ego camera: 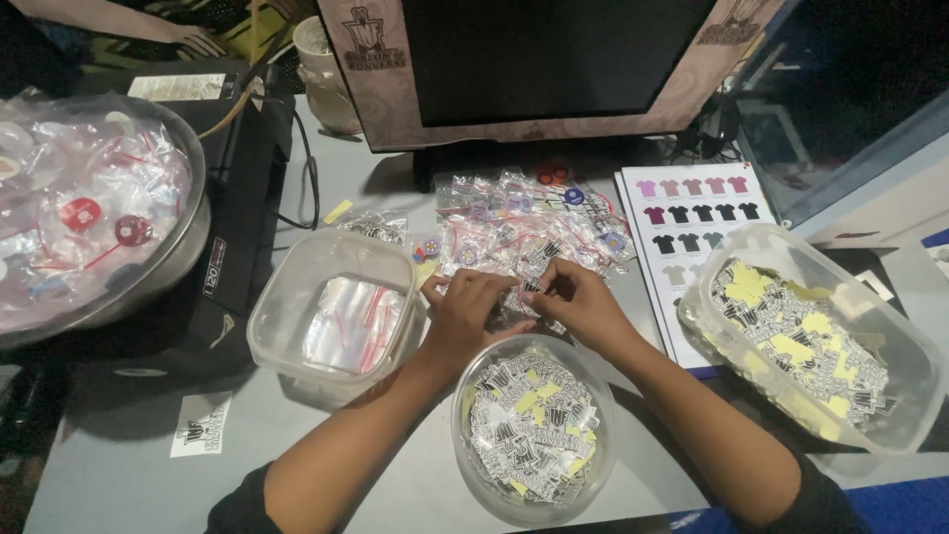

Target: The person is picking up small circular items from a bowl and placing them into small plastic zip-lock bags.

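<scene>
Grey desk (129, 465), crowded from edge to edge, with a dark monitor (554, 59) at the back and a sheet of small shirt pictures (697, 213) to the right. Both hands meet at the middle: the left hand (465, 311) and the right hand (578, 302) are pinched together on a small clear zip bag (522, 294), fingertips closed on it, just above the round tub of black-and-white stickers (534, 425). The bag looks thin, glossy and crinkly, with a dark printed piece showing through; how far its mouth is open I cannot tell. Risks, as I judge them: that slick film could slip from the pinch and drop into the round tub, or a forearm could nudge the tub, which sits near the desk's front edge. The heap of filled bags (524, 222) just beyond the knuckles could slide if brushed. To the left stands a square tub of empty bags (336, 316), to the right a rectangular tub of stickers (811, 336), and far left a metal bowl (193, 213).
</scene>
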